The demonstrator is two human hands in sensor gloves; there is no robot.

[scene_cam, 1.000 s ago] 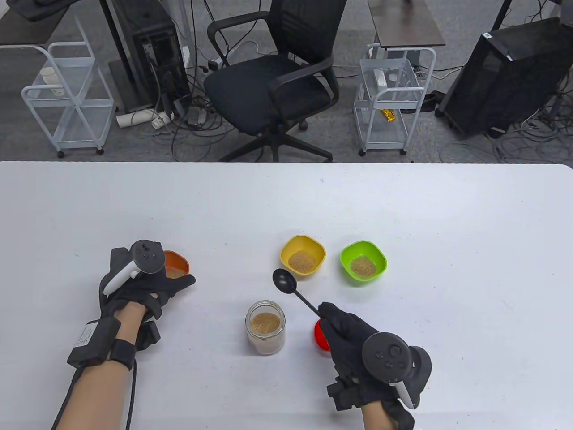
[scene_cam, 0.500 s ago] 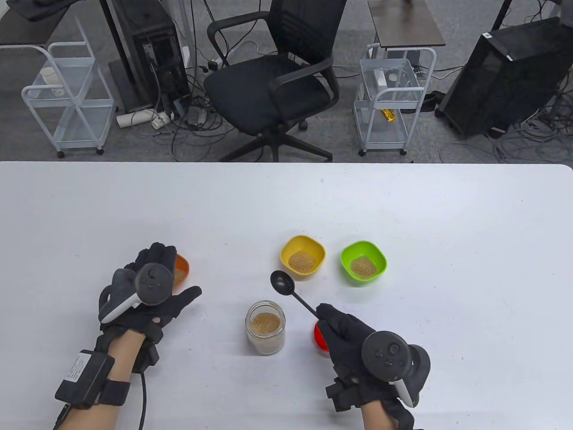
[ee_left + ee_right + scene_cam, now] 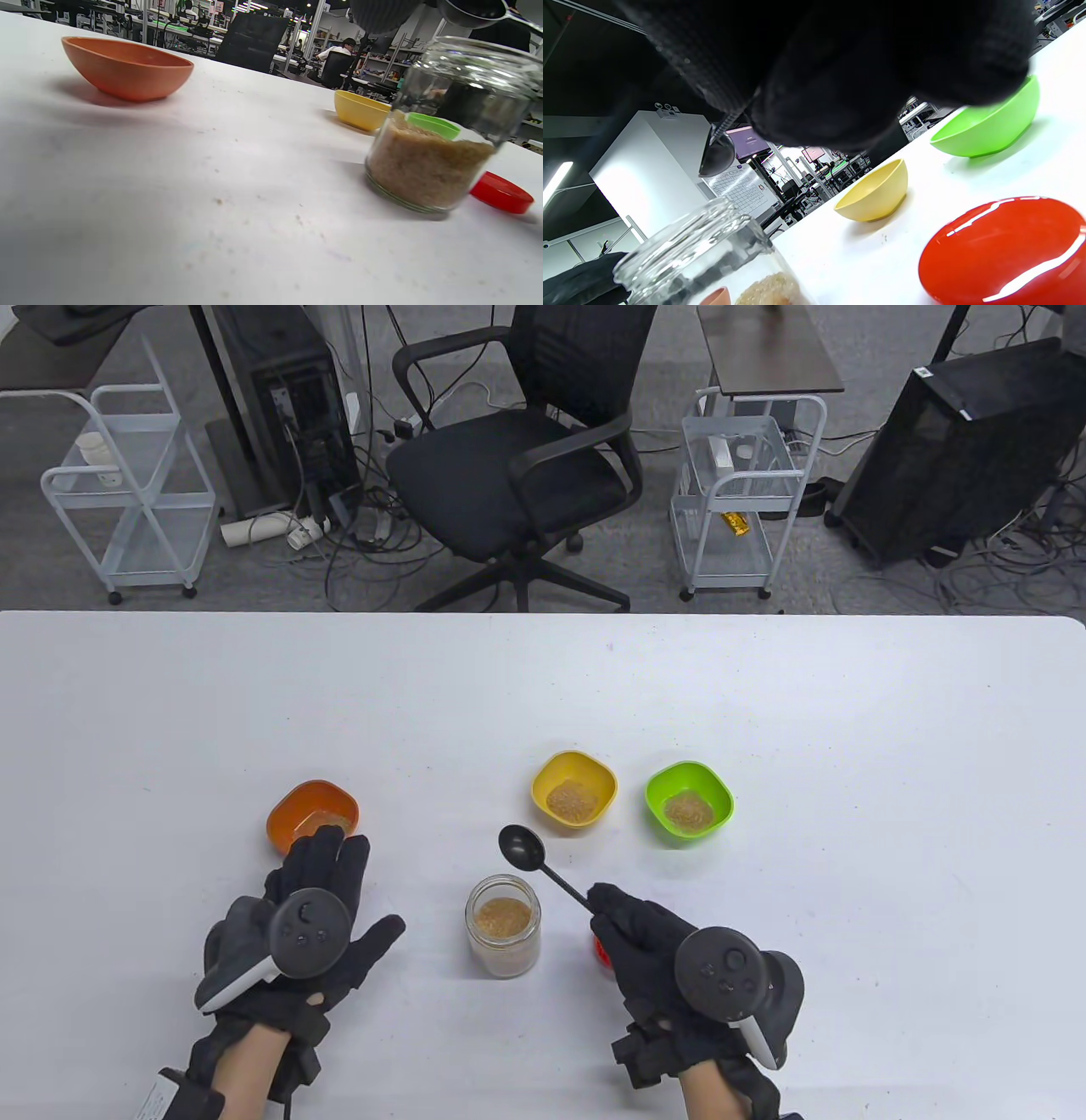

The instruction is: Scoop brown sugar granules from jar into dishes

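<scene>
An open glass jar (image 3: 502, 925) part full of brown sugar stands near the table's front. My right hand (image 3: 607, 903) pinches the handle of an empty black spoon (image 3: 522, 847), whose bowl hangs just beyond the jar's far right rim. Sugar lies in the yellow dish (image 3: 574, 789), the green dish (image 3: 689, 799) and the orange dish (image 3: 312, 813). My left hand (image 3: 339, 882) lies open with straight fingers, its fingertips just short of the orange dish. In the left wrist view the jar (image 3: 441, 140) stands right of the orange dish (image 3: 127, 67).
The jar's red lid (image 3: 601, 952) lies flat on the white table (image 3: 764, 687), mostly under my right hand, and shows large in the right wrist view as the red lid (image 3: 1005, 250). An office chair (image 3: 517, 466) and wire carts stand beyond the far edge.
My left hand has let go of the orange dish, drawn back toward the near edge and opened flat. My right hand has carried the spoon slightly left toward the jar.
</scene>
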